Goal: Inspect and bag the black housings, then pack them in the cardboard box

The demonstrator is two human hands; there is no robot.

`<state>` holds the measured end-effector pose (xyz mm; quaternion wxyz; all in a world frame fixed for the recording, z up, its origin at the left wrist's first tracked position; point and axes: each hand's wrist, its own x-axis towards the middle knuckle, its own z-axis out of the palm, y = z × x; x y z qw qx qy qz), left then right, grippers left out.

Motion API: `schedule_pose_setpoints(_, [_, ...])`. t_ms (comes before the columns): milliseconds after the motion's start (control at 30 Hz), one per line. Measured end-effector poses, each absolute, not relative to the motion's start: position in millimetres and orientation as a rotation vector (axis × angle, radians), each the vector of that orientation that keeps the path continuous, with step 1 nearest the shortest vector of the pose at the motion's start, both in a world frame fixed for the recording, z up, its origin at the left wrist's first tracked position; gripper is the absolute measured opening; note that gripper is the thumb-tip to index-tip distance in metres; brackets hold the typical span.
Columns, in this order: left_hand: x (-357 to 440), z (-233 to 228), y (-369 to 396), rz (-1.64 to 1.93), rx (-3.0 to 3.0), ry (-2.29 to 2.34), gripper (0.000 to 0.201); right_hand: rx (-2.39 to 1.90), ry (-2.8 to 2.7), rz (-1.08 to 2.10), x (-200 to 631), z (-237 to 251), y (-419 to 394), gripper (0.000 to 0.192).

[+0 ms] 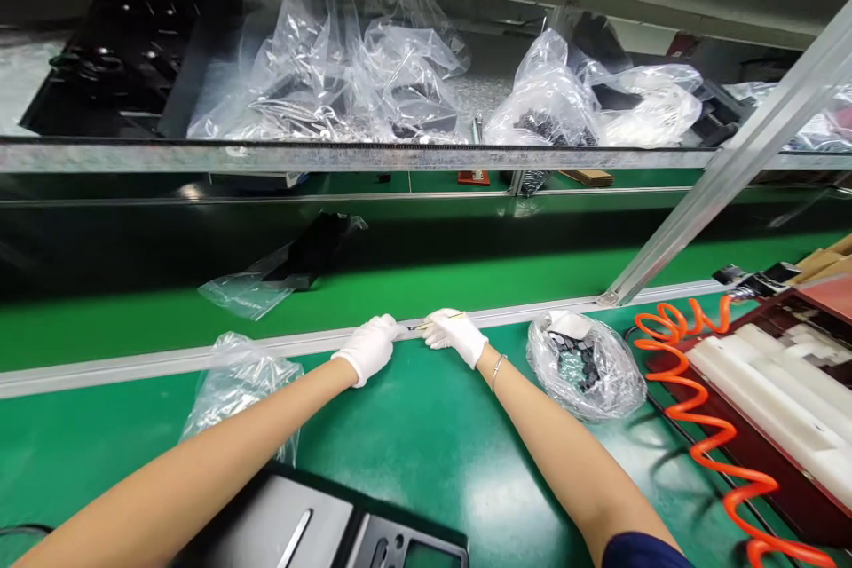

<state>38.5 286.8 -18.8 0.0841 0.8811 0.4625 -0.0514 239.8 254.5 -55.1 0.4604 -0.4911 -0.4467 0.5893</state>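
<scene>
My left hand, in a white glove, is closed over the metal rail at the far edge of the green bench. A small pale and dark piece shows at its fingertips, too small to name. Just to the right, my right hand, also gloved, pinches a thin yellowish stick that points toward the left hand. The tips of both hands nearly meet. Below them, at the bottom of the view, lies a grey and black panel with slots and a cutout.
A clear bag of small dark parts lies right of my hands, an empty-looking plastic bag left. An orange coiled hose runs beside a dark red tray with white blocks. A metal shelf edge crosses above, carrying plastic bags.
</scene>
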Motion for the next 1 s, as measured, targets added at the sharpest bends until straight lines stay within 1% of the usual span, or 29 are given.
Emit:
schedule_pose_setpoints(100, [42, -17, 292, -0.174, 2.550, 1.385, 0.052, -1.241, -1.044, 1.456, 245, -52, 245, 0.036])
schedule_pose_setpoints(200, [44, -19, 304, -0.154, 2.454, 1.404, 0.045, -1.239, -1.038, 1.405, 256, -43, 237, 0.046])
schedule_pose_setpoints(333, [33, -20, 311, -0.076, 2.389, 1.454, 0.046, -1.243, -1.068, 1.240, 278, -22, 232, 0.056])
schedule_pose_setpoints(433, [19, -18, 306, -0.062, 2.403, 1.465, 0.047, -1.259, -1.162, 1.274, 291, -10, 229, 0.056])
schedule_pose_setpoints(567, [15, -21, 302, -0.107, 2.435, 1.436, 0.051, -1.274, -1.236, 1.366, 291, -6, 227, 0.054])
schedule_pose_setpoints(733, [25, -30, 304, -0.160, 2.433, 1.448, 0.048, -1.227, -1.212, 1.376, 266, -16, 228, 0.052])
schedule_pose_setpoints(833, [24, -32, 307, -0.118, 2.427, 1.427, 0.051, -1.212, -1.248, 1.392, 251, -26, 232, 0.049])
schedule_pose_setpoints(1000, [15, -26, 311, -0.075, 2.420, 1.399, 0.050, -1.221, -1.336, 1.319, 242, -39, 240, 0.046])
